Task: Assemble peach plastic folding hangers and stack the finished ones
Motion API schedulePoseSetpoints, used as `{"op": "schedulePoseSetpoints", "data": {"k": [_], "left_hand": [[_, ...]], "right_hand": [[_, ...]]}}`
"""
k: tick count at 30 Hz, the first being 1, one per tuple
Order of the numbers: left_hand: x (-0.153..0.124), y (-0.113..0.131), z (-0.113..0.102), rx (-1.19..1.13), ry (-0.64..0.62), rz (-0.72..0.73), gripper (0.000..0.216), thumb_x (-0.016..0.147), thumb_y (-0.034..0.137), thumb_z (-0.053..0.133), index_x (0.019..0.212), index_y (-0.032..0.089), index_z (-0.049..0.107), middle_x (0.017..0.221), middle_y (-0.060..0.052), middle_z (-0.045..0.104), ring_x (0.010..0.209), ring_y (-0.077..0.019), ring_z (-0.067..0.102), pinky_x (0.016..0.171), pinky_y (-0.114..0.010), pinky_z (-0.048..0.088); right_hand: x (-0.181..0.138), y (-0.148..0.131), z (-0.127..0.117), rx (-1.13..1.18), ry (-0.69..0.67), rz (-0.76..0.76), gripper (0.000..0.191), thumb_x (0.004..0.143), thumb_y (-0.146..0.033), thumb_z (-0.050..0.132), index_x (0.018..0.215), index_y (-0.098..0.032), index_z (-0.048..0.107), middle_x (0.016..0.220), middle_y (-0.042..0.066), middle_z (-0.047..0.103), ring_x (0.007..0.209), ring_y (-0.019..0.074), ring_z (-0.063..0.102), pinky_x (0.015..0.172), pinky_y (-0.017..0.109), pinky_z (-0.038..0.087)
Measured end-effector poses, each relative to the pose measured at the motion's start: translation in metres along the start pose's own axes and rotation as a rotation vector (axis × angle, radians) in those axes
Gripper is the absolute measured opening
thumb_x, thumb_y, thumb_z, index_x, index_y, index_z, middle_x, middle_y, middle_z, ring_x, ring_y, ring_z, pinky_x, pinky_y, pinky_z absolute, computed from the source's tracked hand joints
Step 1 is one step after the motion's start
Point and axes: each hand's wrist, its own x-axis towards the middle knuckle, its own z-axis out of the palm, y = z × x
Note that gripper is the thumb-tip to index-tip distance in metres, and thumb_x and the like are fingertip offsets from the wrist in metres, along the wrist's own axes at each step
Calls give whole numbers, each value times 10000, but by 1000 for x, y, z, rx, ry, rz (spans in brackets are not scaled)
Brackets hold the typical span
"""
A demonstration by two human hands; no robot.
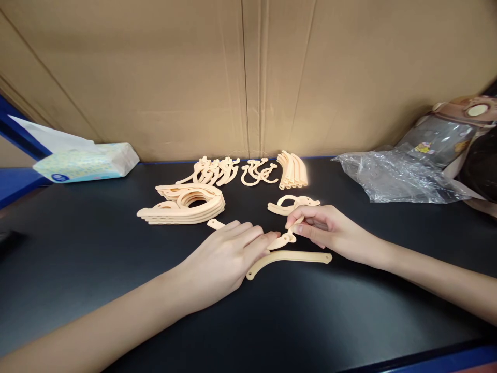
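Note:
My left hand (233, 251) is closed over a peach plastic hanger arm (278, 242), holding it just above the black table; its far end with a hole pokes out beyond my knuckles. At the arm's other end, my right hand (324, 228) pinches a small hanger hook (295, 224) between thumb and fingers. Hook and arm meet there, though whether they are joined I cannot tell. Just below both hands lies a loose curved hanger arm (289, 256) with a hole at each end. Behind my right hand rest more peach hanger pieces (285, 203), partly covered by it.
A stack of folded hangers (186, 204) stands at left. Behind it are loose hooks (258, 172), a pile of curved parts (213, 171) and a bundle of arms (292, 170). A tissue pack (87, 161) lies left; clear plastic bag (404, 176) at right. Cardboard (174, 77) walls the back.

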Motion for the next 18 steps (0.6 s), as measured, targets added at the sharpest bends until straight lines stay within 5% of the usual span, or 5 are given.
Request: {"op": "schedulePoseSetpoints", "data": {"k": [18], "left_hand": [[0,1,1,81,75,-28,285,979,135,343,1197,131,526,823,-35,582,698,-177,526,596,-290,366]], "right_hand": [[-1,2,2,31,17,-23,229,911,-385,527,917,-180,626,877,27,622,796,148,582,701,273,458]]}}
